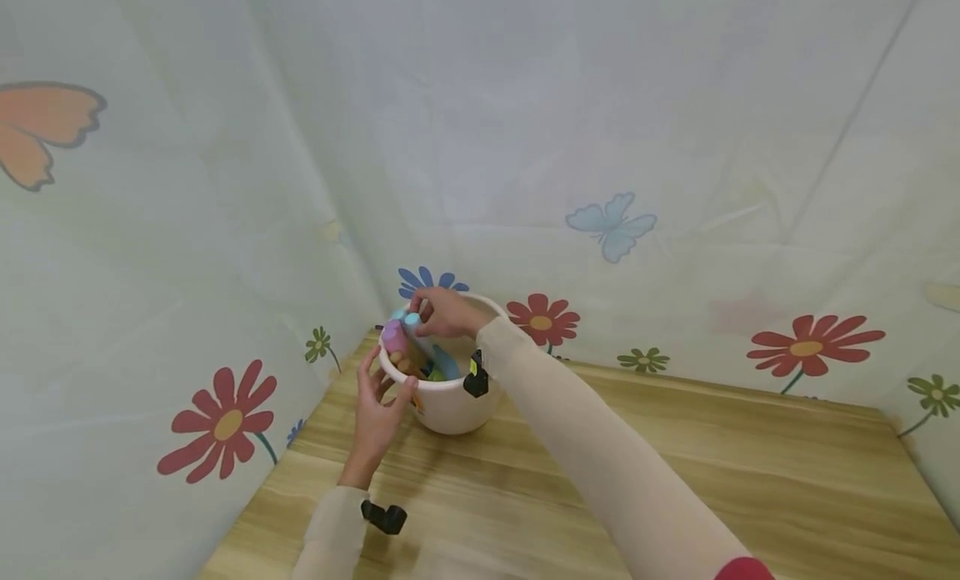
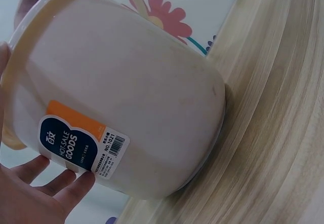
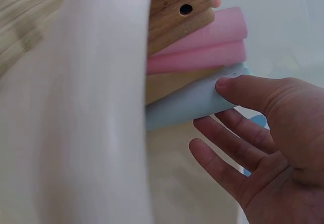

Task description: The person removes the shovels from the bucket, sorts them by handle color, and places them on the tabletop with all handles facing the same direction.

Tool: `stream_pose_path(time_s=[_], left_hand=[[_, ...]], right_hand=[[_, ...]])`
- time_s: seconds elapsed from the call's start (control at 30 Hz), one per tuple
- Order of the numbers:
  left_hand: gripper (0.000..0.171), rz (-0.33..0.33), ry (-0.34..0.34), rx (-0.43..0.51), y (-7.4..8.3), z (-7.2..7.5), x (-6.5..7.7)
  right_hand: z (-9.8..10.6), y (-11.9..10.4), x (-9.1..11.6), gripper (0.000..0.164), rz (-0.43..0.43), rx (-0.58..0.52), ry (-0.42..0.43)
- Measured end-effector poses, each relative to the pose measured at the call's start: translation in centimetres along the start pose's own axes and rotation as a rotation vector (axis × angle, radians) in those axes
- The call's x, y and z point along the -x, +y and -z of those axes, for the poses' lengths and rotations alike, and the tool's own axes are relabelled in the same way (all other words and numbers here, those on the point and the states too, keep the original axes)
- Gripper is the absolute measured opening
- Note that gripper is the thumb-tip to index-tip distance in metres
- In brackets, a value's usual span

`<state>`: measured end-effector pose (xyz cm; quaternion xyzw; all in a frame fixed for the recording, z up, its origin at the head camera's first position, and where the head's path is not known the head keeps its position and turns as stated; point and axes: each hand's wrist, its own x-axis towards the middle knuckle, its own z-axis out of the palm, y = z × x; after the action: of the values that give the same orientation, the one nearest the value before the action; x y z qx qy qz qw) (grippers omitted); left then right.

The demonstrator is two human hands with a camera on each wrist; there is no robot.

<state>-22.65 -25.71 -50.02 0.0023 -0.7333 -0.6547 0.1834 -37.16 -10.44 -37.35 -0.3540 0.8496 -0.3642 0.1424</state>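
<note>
Where the bucket (image 1: 450,413) stands: upright on the table (image 1: 637,480), near its far left corner, just in front of the flowered wall (image 1: 487,147).
Left hand (image 1: 378,417): at the bucket's left, thumb on the rim, the other fingers spread along the outer side beside the sticker (image 2: 83,138); the hold looks meant to steady it.
Right hand (image 1: 448,313): over the mouth, thumb and fingertips pinching the upper end of the blue handle (image 3: 195,95); one finger stands loose, apart from it.
Blue handle: top above the rim, lower part inside the bucket.
Pink handles (image 3: 217,51): side by side, leaning at the left rim; more purple in the head view.
Wooden handle (image 3: 177,13): next to the pink ones, a hole near its end.
Lower down: a blue piece (image 1: 446,362) and a green piece (image 1: 437,376), too small to identify.
Done: judging by how things lie, the pink and wooden handles are in place and untouched by the right hand.
Left: the blue handle is not yet released; whether it is going in or coming out, I cannot tell.
</note>
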Motion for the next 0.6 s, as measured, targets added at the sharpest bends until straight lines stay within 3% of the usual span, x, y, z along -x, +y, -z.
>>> stream_pose_path(time_s=[0.33, 0.6], left_hand=[[0.078, -0.031, -0.02, 0.015, -0.3, 0.1, -0.6], [0.079, -0.032, -0.024, 0.014, -0.2, 0.2, -0.6]], right_hand=[[2.2, 0.8, 0.7, 0.026, 0.08, 0.039, 0.1], [3.6, 1.0, 1.9, 0.026, 0.124, -0.026, 0.174]])
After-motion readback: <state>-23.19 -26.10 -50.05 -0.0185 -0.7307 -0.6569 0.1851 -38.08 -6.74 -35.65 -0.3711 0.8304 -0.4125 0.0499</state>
